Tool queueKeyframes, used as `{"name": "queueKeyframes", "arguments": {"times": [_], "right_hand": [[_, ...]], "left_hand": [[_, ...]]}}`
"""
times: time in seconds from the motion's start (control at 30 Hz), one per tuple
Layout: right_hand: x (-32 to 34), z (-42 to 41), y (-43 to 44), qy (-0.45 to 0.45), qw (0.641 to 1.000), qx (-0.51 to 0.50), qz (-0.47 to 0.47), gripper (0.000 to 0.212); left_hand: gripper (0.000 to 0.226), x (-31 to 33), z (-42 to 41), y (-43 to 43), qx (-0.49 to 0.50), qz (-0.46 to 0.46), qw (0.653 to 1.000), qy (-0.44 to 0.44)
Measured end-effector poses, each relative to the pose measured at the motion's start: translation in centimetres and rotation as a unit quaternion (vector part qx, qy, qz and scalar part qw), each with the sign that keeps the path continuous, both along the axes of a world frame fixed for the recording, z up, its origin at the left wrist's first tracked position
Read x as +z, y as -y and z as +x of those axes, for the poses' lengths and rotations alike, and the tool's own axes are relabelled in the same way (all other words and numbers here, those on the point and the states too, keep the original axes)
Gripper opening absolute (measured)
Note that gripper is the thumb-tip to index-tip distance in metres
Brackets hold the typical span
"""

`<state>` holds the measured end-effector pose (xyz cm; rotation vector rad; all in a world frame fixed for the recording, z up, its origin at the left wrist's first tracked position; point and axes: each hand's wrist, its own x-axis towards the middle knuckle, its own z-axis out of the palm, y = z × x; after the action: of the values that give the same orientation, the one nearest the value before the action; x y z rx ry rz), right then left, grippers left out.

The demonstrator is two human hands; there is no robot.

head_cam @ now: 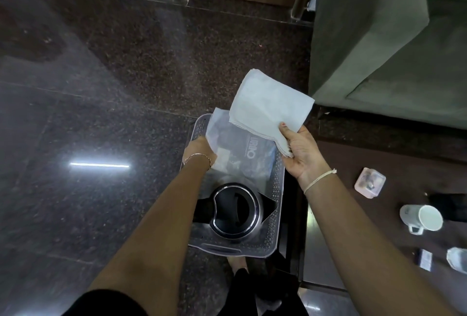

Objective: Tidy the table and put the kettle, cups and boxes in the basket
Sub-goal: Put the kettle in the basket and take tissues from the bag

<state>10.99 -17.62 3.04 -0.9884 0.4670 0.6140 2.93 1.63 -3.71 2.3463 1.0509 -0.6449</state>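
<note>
A translucent perforated basket (275, 217) stands on the dark floor beside the table. Inside it a black kettle (235, 210) with a chrome ring sits at the near end. A clear plastic bag (242, 154) with printed lettering lies over the far end, and my left hand (198, 151) grips its left edge. My right hand (300, 151) holds a folded white cloth (267, 106) above the basket's far right corner. On the brown table at the right a white mug (420, 217) lies on its side, with a small pinkish plastic box (370, 182) beyond it.
A green sofa (389, 45) stands behind the table. At the table's near right edge lie a small dark packet (426, 258) and a clear container (457, 258). A black object (449, 204) sits behind the mug. Polished dark floor (101, 113) spreads to the left.
</note>
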Motion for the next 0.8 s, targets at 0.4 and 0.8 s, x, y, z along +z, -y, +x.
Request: {"name": "queueKeyframes", "arguments": {"times": [0.4, 0.8], "right_hand": [[-0.8, 0.1, -0.4, 0.001, 1.0, -0.007, -0.005, 0.032], [0.8, -1.0, -0.9, -0.01, 1.0, 0.022, -0.016, 0.032]], "left_hand": [[0.042, -1.7, 0.0, -0.2, -0.105, 0.053, 0.987, -0.106], [0.038, 1.4, -0.3, -0.5, -0.07, 0.057, 0.993, -0.07]]}}
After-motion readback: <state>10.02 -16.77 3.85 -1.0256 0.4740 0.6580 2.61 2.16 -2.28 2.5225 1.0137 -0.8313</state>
